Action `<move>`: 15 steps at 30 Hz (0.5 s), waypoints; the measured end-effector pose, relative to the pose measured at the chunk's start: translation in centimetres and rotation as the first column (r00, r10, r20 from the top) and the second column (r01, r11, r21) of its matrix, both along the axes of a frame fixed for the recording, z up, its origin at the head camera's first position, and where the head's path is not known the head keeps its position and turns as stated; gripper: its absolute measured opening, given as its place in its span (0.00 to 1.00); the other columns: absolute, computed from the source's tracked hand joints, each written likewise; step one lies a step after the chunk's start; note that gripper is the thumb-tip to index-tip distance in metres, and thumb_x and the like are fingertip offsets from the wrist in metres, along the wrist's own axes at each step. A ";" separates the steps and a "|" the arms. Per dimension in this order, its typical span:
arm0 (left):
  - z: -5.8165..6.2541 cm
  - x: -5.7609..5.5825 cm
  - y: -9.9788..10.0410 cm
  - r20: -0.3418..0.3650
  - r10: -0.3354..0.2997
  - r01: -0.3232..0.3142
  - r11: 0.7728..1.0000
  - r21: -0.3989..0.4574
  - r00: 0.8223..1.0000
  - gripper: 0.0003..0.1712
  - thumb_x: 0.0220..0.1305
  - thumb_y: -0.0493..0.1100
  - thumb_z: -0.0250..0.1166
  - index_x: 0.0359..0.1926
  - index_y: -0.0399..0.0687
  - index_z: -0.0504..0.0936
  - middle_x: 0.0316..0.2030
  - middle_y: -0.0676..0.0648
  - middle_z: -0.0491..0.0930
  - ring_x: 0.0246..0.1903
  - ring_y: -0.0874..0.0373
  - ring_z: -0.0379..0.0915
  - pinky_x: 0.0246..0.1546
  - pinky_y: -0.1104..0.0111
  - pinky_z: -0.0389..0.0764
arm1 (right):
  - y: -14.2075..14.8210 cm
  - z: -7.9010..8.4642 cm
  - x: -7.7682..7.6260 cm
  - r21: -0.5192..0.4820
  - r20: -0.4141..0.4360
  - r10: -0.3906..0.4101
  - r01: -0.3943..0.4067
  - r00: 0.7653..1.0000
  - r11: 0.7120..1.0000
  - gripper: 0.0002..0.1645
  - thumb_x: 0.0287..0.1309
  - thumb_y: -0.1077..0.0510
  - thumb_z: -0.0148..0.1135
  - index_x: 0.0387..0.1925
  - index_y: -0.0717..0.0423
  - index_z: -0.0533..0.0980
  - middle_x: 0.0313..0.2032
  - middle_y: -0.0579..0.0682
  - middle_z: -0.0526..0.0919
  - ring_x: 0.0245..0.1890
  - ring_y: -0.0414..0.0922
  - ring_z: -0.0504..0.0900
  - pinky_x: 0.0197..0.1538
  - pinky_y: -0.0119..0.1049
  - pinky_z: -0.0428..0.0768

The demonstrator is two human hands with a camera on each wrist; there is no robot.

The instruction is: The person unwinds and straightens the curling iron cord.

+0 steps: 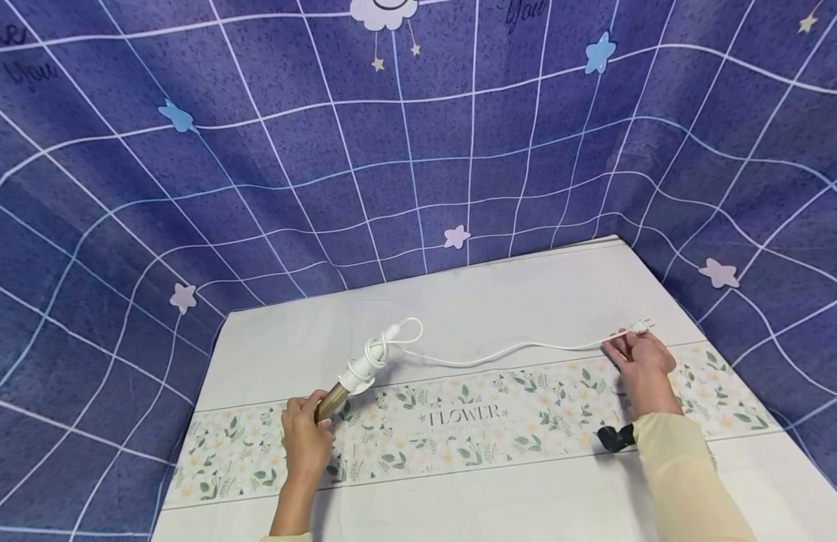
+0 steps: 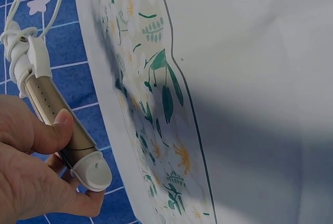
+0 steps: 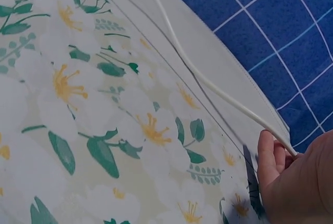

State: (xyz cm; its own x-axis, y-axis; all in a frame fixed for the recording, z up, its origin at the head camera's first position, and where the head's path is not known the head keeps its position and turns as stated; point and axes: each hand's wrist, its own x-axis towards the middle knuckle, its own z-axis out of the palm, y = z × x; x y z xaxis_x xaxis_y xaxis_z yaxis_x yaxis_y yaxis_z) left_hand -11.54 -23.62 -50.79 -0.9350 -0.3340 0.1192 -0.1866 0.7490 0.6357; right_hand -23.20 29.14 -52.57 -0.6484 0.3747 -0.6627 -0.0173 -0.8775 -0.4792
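One gold appliance (image 1: 335,400), gripped in left hand (image 1: 306,438), cord (image 1: 523,345) running to right hand (image 1: 645,369), held near plug (image 1: 640,326)

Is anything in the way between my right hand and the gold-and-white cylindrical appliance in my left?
Nothing visible blocks it. Only the thin white cord spans the gap, running from your right hand, near the white pronged plug, to the gold-and-white cylindrical appliance in your left hand.

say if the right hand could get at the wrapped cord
Probably yes, by shifting left: the right hand is near the plug, but only loose cord runs between it and the wrapped cord, and the left hand grips the tool by its gold part, clear of the wraps.
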 end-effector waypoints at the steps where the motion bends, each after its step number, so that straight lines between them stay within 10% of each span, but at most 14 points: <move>1: 0.0 0.0 0.0 0.001 0.000 0.000 1.000 0.001 1.000 0.28 0.57 0.24 0.61 0.59 0.43 0.75 0.50 0.41 0.67 0.51 0.43 0.61 0.51 0.42 0.64 | 0.0 0.0 0.0 0.008 0.005 -0.002 0.002 1.000 1.000 0.15 0.60 0.76 0.53 0.39 0.55 0.68 0.23 0.55 0.82 0.23 0.49 0.84 0.33 0.50 0.83; 15: 0.2 0.1 0.1 -0.011 0.002 -0.002 1.000 0.019 1.000 0.28 0.57 0.24 0.61 0.59 0.43 0.75 0.49 0.41 0.67 0.51 0.44 0.61 0.50 0.44 0.64 | -0.4 -0.3 0.0 0.121 0.055 0.023 -0.029 0.998 0.992 0.34 0.58 0.78 0.53 0.65 0.56 0.69 0.30 0.56 0.84 0.34 0.48 0.86 0.44 0.45 0.82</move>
